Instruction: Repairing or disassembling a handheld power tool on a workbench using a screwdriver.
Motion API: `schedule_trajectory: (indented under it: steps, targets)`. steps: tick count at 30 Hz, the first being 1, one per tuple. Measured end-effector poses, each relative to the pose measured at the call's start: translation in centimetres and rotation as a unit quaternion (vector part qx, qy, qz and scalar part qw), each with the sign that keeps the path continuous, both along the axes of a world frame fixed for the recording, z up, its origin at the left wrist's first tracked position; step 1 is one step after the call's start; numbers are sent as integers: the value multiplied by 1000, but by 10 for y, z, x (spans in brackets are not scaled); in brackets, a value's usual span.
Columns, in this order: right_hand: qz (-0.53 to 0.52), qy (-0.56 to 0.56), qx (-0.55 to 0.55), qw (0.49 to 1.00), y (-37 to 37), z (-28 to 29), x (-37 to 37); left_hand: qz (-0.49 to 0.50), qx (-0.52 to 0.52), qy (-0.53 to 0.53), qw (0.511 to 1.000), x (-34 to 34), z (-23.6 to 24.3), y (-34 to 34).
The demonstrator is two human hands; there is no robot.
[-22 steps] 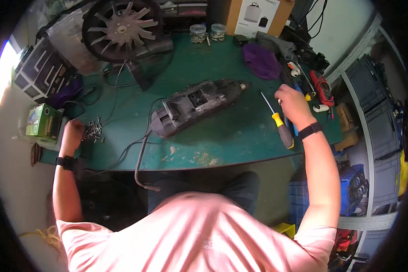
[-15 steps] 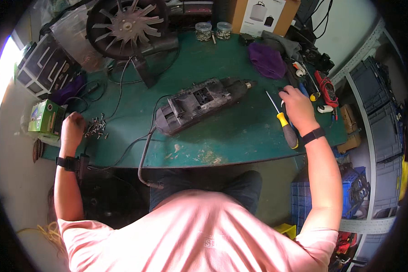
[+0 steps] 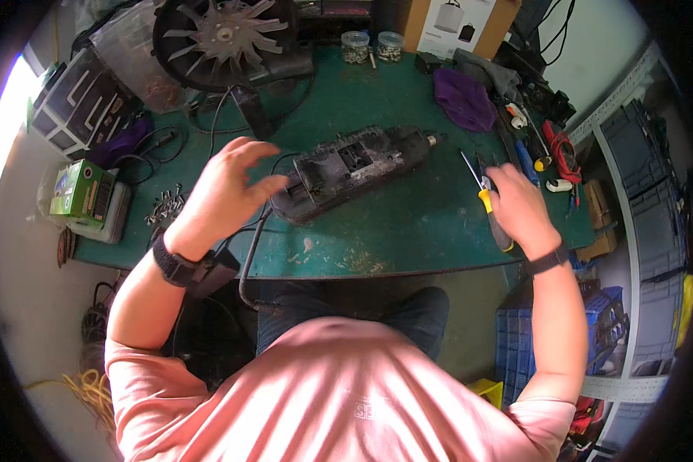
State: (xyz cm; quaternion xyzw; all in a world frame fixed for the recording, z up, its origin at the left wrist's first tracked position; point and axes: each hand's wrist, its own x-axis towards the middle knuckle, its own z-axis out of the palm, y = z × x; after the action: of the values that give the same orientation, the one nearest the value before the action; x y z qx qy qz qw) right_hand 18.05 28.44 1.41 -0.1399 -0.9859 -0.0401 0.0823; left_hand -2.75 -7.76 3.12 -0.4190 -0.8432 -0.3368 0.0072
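A long black power tool (image 3: pixel 377 163), its body dusty and worn, lies slantwise mid-bench, with a metal tip at its right end. My left hand (image 3: pixel 227 192) hovers at the tool's left end, fingers spread, nothing seen in it. On the right, my right hand (image 3: pixel 522 206) rests low over the bench with bent fingers. Dark prongs and a pale bit of something show at its fingertips; what it grips is mostly hidden. Against its thumb side lies a screwdriver (image 3: pixel 486 202) with a yellow and grey handle. Loose screws (image 3: pixel 164 208) form a pile left of my left wrist.
A bladed fan wheel (image 3: pixel 225 35) stands at the back left. Two jars of small parts (image 3: pixel 355 48) and a cardboard box (image 3: pixel 416 23) are at the back. Purple cloth (image 3: pixel 464 100) and red cable (image 3: pixel 566 160) lie right. A green box (image 3: pixel 82 192) sits at the left edge.
My left hand has left the screw pile, moving right and up to the power tool, its fingers spreading. My right hand has shifted slightly down and closer to the screwdriver. The view has shifted a little.
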Motion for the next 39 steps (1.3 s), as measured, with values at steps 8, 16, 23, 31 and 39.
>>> schedule_trajectory:
  steps: [8,16,23,31,39]
  targets:
    - [-115,-33,5,993,-28,-14,45,-31,-43,-23,998,1,-16,27]
    - [-118,33,-29,992,-21,-29,52,2,-34,-29,999,5,-25,34]
    - [-97,153,-200,963,-34,-7,68,21,67,-126,990,7,-38,34]
    - [30,250,-269,930,-45,55,81,32,142,-197,969,6,-51,34]
    - [154,276,-467,826,-77,96,-6,27,141,-232,962,4,-50,29]
